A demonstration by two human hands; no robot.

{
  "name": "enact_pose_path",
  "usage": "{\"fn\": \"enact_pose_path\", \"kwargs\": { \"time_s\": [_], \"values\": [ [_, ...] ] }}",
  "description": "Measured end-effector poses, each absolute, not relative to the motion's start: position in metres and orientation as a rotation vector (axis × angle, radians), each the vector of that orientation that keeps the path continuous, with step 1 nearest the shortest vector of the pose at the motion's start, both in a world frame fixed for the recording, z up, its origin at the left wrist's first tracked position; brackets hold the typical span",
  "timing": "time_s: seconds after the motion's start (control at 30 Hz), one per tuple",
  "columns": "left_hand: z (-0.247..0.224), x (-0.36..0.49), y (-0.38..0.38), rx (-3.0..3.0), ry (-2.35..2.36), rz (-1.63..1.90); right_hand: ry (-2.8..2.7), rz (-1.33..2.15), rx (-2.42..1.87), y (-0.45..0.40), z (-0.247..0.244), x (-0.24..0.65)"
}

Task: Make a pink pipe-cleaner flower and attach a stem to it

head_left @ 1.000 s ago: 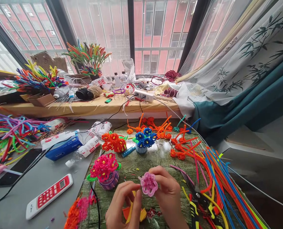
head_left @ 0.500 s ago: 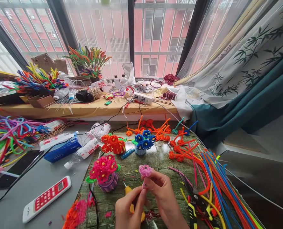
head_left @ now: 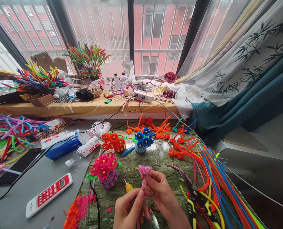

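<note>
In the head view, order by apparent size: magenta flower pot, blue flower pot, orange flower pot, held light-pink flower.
Magenta flower pot, largest
Blue flower pot and orange flower pot: too alike to rank
Light-pink flower, smallest

Pink flower [head_left: 145, 170] no longer faces the camera like 1 s ago: now edge-on, bloom up, stem [head_left: 143, 183] down. Left hand [head_left: 129, 208] has gone from the bloom's edge to the stem below it. More stem shows between the hands than 0.5 s ago. Yellow tool's [head_left: 128, 187] tip, hidden 1 s ago, now visible.
</note>
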State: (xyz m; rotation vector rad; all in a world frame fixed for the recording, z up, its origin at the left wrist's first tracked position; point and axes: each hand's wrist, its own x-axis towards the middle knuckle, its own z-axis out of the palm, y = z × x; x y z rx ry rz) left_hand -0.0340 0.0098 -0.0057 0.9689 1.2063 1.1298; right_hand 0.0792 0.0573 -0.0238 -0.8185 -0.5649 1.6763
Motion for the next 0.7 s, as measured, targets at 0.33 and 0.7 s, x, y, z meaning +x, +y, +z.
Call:
{"fn": "enact_pose_path", "kwargs": {
  "time_s": [0.33, 0.7],
  "values": [
    [0.015, -0.042, 0.021, 1.328, 1.459, 1.427, -0.562, 1.754, -0.754, 0.052, -0.021, 0.081],
    [0.006, -0.028, 0.022, 1.078, 1.318, 1.434, -0.895, 1.751, -0.809, 0.050, -0.005, 0.093]
  ]
}}
